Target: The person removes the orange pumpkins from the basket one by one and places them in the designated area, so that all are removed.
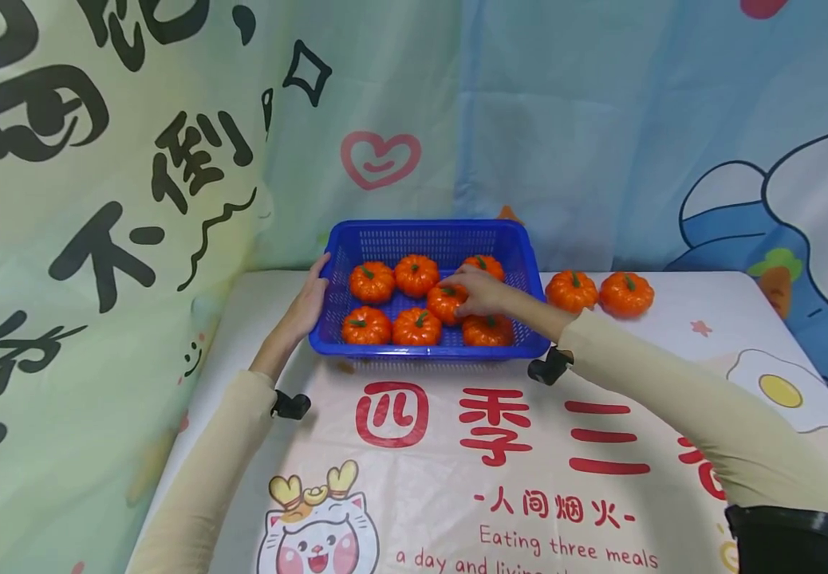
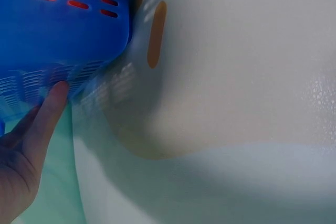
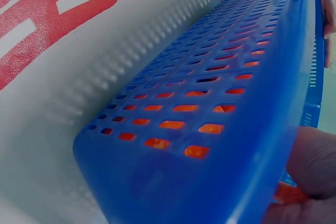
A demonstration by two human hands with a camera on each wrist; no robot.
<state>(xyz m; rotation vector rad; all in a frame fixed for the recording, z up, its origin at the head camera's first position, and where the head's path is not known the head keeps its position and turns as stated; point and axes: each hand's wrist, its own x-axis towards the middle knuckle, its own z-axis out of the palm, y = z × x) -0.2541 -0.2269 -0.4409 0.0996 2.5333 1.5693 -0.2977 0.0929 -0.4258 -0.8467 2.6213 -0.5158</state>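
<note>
A pale green and blue sheet backdrop (image 1: pixel 543 159), softly creased and printed with black characters, hangs behind a white tabletop (image 1: pixel 680 343) whose smooth, slightly shiny surface bears large red characters. On this, near the far edge, stands one rectangular blue plastic basket (image 1: pixel 428 351) with slotted walls, a perforated base and a smooth, rounded rim. It holds seven small orange pumpkins with ribbed, glossy skins and green stems: a group of two (image 1: pixel 394 279) at the back left, one (image 1: pixel 484 265) at the back right, three along the front, and one more, the gripped pumpkin (image 1: pixel 445 305), just behind the front row.

The right hand (image 1: pixel 483 292) reaches over the rim and pinches that pumpkin between thumb and fingers, inside the basket. The left hand (image 1: pixel 308 301) rests against the basket's outer left wall, its visible fingers extended and touching the plastic.

Two more orange pumpkins (image 1: pixel 626 295) sit side by side on the tabletop, just right of the basket. Smallest are the two black wrist devices (image 1: pixel 292 405), one at each cuff.
</note>
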